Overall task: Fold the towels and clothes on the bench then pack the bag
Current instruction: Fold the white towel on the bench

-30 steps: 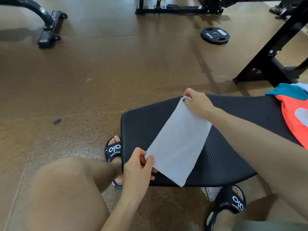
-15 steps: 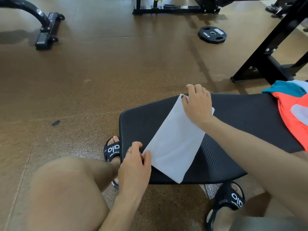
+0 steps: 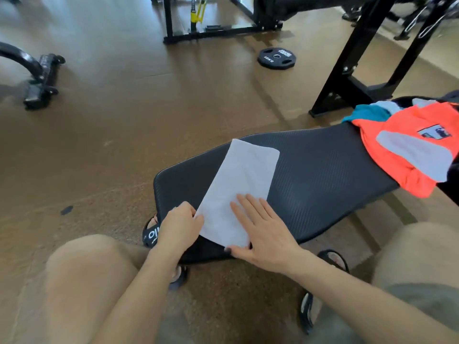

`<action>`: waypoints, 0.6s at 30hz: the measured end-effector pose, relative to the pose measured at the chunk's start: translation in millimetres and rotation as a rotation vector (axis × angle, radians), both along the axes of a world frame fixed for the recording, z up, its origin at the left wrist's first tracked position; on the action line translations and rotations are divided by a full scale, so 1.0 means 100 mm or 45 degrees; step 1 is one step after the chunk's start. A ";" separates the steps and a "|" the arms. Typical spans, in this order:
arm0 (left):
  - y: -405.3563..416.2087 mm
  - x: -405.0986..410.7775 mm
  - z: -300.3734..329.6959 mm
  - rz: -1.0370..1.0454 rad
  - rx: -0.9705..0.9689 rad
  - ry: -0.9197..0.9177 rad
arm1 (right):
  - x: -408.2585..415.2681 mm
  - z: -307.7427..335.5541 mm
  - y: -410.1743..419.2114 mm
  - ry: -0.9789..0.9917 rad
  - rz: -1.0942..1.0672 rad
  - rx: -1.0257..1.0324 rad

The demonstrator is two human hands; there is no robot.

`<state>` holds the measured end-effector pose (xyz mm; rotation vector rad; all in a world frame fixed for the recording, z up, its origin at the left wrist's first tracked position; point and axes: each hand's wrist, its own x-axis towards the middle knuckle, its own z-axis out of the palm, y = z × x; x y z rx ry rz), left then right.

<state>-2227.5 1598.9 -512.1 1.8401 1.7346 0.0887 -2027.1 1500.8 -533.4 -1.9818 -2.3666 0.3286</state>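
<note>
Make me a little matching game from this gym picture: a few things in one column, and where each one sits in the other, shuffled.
Things:
1. white towel
2. orange shirt
3. weight plate
4. right hand

Places:
A. flat on the floor, beyond the bench
B. heaped at the bench's far right end
C. pressed flat on the towel's near end
D. spread across the bench's left end

Pairs: 1-D, 2-B, 3-A, 4-C
</note>
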 end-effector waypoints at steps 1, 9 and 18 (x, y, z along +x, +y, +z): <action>0.02 -0.01 0.03 -0.021 -0.027 0.013 | -0.04 0.00 -0.03 -0.015 0.032 0.020; -0.14 -0.07 0.20 0.125 -0.149 -0.343 | -0.07 -0.24 -0.24 -0.110 0.119 0.164; -0.57 -0.16 0.15 -0.146 -0.397 -0.377 | 0.21 -0.21 -0.61 0.015 0.192 0.310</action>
